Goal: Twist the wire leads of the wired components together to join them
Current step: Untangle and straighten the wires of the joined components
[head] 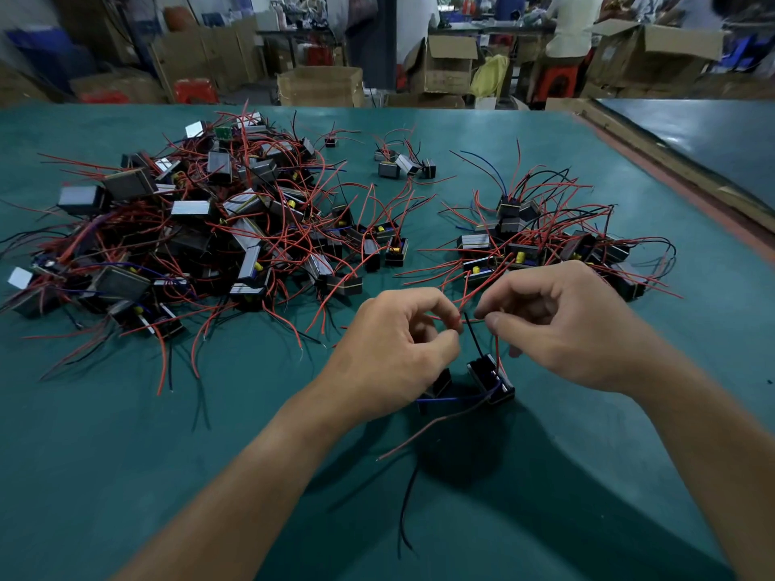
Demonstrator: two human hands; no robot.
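Me: Nearest, a black lead (404, 513) lies on the green mat (126, 454), on my side of the black wired component (490, 379).
Mate: Your hands?
Me: Just beyond that component, close together: left hand (394, 350) and right hand (557, 329) each pinch red leads (497, 350), fingers curled. Second component (438, 385) sits just left of it.
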